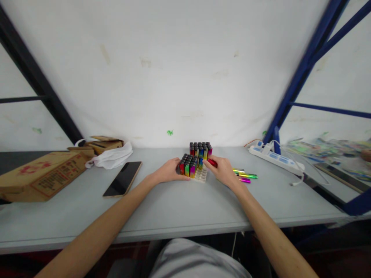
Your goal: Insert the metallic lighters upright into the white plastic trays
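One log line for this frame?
left hand: steadies tray of lighters | right hand: holds red lighter | loose lighters beside right hand

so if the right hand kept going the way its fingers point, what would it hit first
Probably the lighters standing in the white tray: the right hand, holding a red lighter, points left toward them. Depth is hard to judge.

Both forearms stretched fwd, converging. L hand (169,171) palm-down, fingers curled inward. R hand (222,170) in pinch grip, thumb & fingertips closed.
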A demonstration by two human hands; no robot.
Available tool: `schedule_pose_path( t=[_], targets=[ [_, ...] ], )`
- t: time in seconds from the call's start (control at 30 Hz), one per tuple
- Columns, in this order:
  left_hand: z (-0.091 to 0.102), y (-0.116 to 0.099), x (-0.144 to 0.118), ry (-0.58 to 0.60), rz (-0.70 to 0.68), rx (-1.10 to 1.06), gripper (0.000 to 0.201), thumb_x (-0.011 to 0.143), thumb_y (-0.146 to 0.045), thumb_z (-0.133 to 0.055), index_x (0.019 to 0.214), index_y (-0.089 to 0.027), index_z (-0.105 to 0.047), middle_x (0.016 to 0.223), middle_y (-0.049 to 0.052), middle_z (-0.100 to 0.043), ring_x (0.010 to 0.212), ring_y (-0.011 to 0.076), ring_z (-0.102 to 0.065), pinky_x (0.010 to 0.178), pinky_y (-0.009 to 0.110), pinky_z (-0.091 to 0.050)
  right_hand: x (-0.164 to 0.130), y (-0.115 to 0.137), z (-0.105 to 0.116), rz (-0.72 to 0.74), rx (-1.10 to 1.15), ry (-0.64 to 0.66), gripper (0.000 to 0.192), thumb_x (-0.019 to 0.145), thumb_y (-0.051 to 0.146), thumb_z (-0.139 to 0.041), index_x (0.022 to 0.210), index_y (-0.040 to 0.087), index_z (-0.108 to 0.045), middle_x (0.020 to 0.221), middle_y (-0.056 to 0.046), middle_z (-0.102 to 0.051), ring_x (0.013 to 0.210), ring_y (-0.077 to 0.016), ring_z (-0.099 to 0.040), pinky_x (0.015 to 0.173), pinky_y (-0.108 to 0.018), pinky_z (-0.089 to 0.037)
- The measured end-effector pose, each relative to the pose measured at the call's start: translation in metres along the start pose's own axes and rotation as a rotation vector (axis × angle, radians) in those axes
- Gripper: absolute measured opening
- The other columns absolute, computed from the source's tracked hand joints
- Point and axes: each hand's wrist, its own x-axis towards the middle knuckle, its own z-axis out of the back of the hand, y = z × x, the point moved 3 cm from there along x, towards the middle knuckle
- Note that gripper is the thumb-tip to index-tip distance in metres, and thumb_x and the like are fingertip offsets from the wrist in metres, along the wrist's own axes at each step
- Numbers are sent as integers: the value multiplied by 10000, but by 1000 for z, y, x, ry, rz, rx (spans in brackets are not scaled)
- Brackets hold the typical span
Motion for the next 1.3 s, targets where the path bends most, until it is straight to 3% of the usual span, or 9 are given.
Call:
schedule_pose_path(
  t=[0.23,0.53,0.73,0.9,1.3],
  targets=[
    [1,-2,0,3,5,-1,635,654,-709,-814,1010,-188,-740,976,69,-734,910,286,-683,826,357,-540,-2,-7,-6,-60,-6,36,352,1078,501,-341,1013,239,-568,784,-33,-648,693,-216,-580,649,-280,-316],
    [0,-1,0,-3,18,-47,642,630,-688,-842,1027,-192,-745,965,72,-744,918,296,-690,837,362,-544,-3,3,-3,-75,-110,-26,449,1033,548,-440,768,224,-603,654,-33,-628,588,-186,-500,619,-293,-287],
    [0,0,0,13,5,10,640,662,-705,-813,1021,-180,-737,1029,85,-730,919,290,-678,852,376,-540,-4,4,0,-138,-216,-21,380,948,381,-538,622,202,-614,595,-56,-639,540,-165,-461,586,-314,-231],
    [-1,0,1,13,7,33,656,653,-732,-803,993,-176,-733,997,87,-721,908,300,-675,826,376,-538,-3,2,2,-151,-231,-7,260,892,312,-557,684,194,-661,632,-70,-672,554,-170,-473,582,-313,-224],
    [-2,2,0,23,8,42,669,669,-744,-787,1016,-175,-721,1028,88,-723,926,292,-681,838,358,-536,-3,-4,-1,-109,-137,-45,310,976,386,-505,736,213,-597,622,-22,-603,553,-165,-451,596,-300,-259]
  ],
)
